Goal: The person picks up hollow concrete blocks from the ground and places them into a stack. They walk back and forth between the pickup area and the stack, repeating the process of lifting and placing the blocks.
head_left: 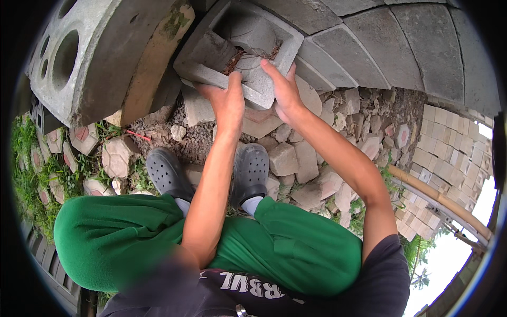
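Together, left hand (pixel 227 103) and right hand (pixel 288 95) in grip on 1 hollow grey block (pixel 252 68).

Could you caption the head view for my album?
A person's left grip and right grip clasp a hollow concrete block.

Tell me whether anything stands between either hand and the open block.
Nothing visible does: the left hand and the right hand are both on the open block. Brown debris lies inside it, blocking neither.

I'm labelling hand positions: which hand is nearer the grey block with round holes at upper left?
Left. The left hand holds the near side of the hollow block, right of the round-holed block; the right hand is farther away, at the hollow block's right corner.
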The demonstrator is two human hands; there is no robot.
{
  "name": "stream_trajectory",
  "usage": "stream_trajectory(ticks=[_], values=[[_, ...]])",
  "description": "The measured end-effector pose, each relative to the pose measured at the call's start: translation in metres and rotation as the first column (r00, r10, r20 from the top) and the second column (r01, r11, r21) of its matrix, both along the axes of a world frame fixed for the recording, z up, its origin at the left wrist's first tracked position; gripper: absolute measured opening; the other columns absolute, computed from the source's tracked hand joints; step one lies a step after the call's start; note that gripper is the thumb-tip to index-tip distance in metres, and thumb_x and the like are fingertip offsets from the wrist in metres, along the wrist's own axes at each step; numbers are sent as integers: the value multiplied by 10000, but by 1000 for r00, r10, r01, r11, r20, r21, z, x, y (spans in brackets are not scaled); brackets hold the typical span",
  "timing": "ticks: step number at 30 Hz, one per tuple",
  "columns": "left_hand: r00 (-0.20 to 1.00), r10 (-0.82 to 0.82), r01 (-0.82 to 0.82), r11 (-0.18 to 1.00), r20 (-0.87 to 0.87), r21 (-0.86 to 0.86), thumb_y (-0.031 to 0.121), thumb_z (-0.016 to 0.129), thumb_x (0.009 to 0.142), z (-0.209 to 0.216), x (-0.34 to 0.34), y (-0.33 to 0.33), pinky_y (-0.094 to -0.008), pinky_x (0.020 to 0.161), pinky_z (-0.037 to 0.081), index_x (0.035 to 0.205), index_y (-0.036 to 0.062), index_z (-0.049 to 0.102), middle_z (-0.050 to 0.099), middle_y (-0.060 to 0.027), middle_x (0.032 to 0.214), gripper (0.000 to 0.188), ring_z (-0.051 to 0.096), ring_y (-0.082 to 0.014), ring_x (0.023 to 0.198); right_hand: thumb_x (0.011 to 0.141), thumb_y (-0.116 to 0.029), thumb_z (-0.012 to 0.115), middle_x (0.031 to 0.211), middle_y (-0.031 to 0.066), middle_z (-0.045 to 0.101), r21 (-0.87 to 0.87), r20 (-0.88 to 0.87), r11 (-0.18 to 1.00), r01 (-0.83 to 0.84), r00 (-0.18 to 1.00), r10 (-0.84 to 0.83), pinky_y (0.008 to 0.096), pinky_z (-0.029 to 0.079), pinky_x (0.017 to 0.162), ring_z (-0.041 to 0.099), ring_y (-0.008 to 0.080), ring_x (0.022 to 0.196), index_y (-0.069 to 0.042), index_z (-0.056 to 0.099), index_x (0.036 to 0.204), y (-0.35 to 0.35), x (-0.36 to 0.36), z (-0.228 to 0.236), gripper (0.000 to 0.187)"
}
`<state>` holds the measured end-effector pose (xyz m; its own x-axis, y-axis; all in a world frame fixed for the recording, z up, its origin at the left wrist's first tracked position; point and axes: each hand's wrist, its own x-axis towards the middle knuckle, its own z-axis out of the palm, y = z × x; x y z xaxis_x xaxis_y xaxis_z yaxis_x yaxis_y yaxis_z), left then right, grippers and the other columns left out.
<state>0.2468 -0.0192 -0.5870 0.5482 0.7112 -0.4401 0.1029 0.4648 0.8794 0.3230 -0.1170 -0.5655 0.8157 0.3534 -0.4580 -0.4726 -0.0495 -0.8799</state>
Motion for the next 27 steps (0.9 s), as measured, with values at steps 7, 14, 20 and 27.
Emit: stream_trajectory(ticks=[7, 14, 20, 27], values=[[962, -269, 261, 956, -40, -134, 616, 569, 827, 30, -17, 18, -528, 1091, 176, 1427, -13, 189, 309, -168, 1431, 949, 298, -274, 1334, 931, -494, 494, 1274, 148, 485, -35, -63, 999, 25, 998, -27, 397, 387, 968, 474, 242, 1176, -29, 404, 1318, -69, -4, -47, 611], [941, 295, -293, 955, -163, 37, 352, 450, 967, -46, -87, 34, -280, 711, 462, 1072, 35, 525, 605, -96, 987, 342, 574, -151, 811, 931, -312, 535, 808, 56, 615, -309, -288, 838, -450, 884, 369, 297, 478, 631, 578, 132, 695, -20, 597, 1018, -84, -51, -90, 311], [881, 205, -61, 943, -427, 328, 92, 562, 841, -128, -145, 70, -247, 660, 466, 1137, 12, 543, 615, -70, 917, 308, 575, -138, 758, 870, -321, 551, 770, 195, 653, -499, 39, 448, -741, 498, 867, 458, 486, 716, 639, 378, 777, -21, 633, 886, -35, -91, -83, 312], [628, -169, 544, 793, -759, 274, 66, 708, 658, -162, -177, 84, -337, 830, 479, 1248, 35, 518, 644, -167, 1045, 620, 617, -239, 952, 875, -301, 539, 824, 209, 657, -543, 88, 338, -769, 348, 933, 475, 491, 720, 642, 384, 811, -29, 618, 910, -21, -96, -78, 286]])
